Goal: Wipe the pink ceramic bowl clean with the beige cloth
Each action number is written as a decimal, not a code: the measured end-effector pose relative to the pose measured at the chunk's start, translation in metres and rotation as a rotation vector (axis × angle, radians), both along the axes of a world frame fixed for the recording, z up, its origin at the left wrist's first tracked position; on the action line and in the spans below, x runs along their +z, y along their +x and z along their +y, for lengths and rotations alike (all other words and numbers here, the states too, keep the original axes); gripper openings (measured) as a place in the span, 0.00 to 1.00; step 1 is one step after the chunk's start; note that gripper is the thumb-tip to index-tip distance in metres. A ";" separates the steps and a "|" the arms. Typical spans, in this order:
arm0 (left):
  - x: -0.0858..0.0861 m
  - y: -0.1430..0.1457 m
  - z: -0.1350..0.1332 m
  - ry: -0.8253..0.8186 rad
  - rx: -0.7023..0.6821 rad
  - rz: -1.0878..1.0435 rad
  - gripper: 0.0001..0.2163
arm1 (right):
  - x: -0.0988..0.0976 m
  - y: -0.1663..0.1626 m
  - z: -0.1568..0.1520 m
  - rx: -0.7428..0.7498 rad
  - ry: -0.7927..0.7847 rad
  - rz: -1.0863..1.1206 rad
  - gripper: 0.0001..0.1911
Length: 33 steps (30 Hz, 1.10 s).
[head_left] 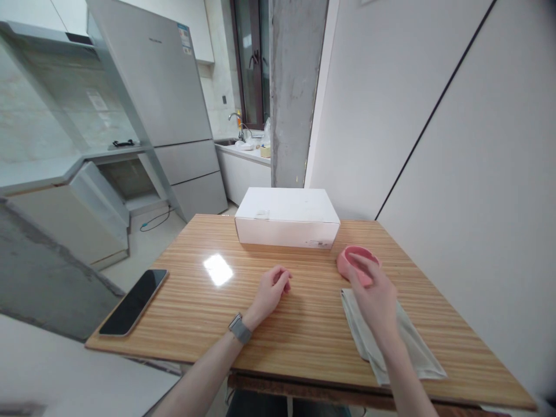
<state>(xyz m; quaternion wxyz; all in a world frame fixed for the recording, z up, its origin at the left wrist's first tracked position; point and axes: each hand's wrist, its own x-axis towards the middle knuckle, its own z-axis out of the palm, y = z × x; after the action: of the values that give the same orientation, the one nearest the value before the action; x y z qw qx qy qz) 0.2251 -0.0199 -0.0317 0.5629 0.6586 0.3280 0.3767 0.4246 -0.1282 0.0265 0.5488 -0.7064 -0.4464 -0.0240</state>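
On the counter (304, 341), the right hand (377, 295) spreads its fingers over the pink bowl (344, 267), just beyond the cloth (414, 350); a careless knuckle could tip it. The left hand's (270, 291) fingers curl together.

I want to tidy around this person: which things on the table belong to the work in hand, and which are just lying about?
In use:
Pink bowl: right hand at it
Grey cloth, probably: partly beneath that hand and forearm

Apparently just lying about:
White box
Black-screened device
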 end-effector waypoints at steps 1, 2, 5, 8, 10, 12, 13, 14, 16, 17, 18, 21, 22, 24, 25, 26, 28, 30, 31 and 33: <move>-0.001 0.000 0.000 -0.002 -0.001 -0.002 0.12 | 0.002 0.018 0.001 -0.036 -0.018 -0.042 0.21; -0.001 0.000 0.000 -0.003 -0.004 -0.002 0.12 | 0.001 0.035 0.003 -0.050 -0.064 -0.083 0.25; -0.003 0.001 -0.002 0.000 -0.009 0.000 0.11 | -0.014 0.079 0.013 -0.137 -0.196 -0.162 0.49; -0.003 0.000 -0.002 0.011 -0.010 0.003 0.11 | -0.035 0.102 0.020 -0.071 -0.379 -0.118 0.62; -0.002 0.000 -0.002 0.021 -0.010 0.008 0.12 | -0.044 0.106 0.022 0.028 -0.428 -0.102 0.64; -0.001 0.000 -0.002 0.032 -0.009 0.014 0.12 | -0.049 0.105 0.022 0.086 -0.412 -0.133 0.61; -0.001 0.000 -0.003 0.039 -0.008 0.018 0.12 | -0.049 0.104 0.022 0.090 -0.399 -0.154 0.59; -0.001 0.000 -0.003 0.048 -0.008 0.022 0.12 | -0.049 0.103 0.022 0.078 -0.394 -0.167 0.57; -0.001 0.001 -0.003 0.071 -0.007 0.030 0.12 | -0.045 0.099 0.022 0.036 -0.410 -0.171 0.53; -0.001 0.001 -0.002 0.087 -0.005 0.034 0.12 | -0.043 0.097 0.021 0.015 -0.426 -0.169 0.51; -0.001 0.001 -0.002 0.106 -0.002 0.039 0.12 | -0.039 0.094 0.020 -0.004 -0.443 -0.167 0.50; 0.001 0.001 -0.002 0.185 0.013 0.057 0.13 | -0.026 0.081 0.018 -0.019 -0.454 -0.169 0.49; 0.002 0.000 -0.002 0.222 0.017 0.065 0.13 | -0.021 0.074 0.018 0.015 -0.436 -0.169 0.47; 0.005 -0.002 -0.005 0.314 0.023 0.085 0.12 | -0.010 0.056 0.023 0.157 -0.371 -0.147 0.41; 0.006 -0.004 -0.007 0.370 0.026 0.095 0.12 | -0.004 0.044 0.028 0.238 -0.336 -0.123 0.39; 0.007 -0.007 -0.009 0.431 0.031 0.103 0.12 | 0.001 0.032 0.034 0.283 -0.299 -0.092 0.39; 0.010 -0.013 -0.014 0.558 0.045 0.113 0.13 | 0.009 0.004 0.050 0.335 -0.261 -0.021 0.41; 0.015 -0.019 -0.018 0.672 0.054 0.114 0.15 | 0.013 -0.028 0.070 0.446 -0.228 0.049 0.42; 0.018 -0.023 -0.020 0.764 0.060 0.107 0.16 | 0.013 -0.044 0.080 0.506 -0.219 0.072 0.40; 0.027 -0.029 -0.023 1.013 0.113 0.078 0.15 | 0.011 -0.079 0.099 0.586 -0.184 0.115 0.37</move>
<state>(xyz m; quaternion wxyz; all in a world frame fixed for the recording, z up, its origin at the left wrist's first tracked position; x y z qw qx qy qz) 0.1962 -0.0431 -0.0046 0.1389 0.8436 0.1602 0.4934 0.3459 -0.0287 0.0377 0.4906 -0.5944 -0.5996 0.2156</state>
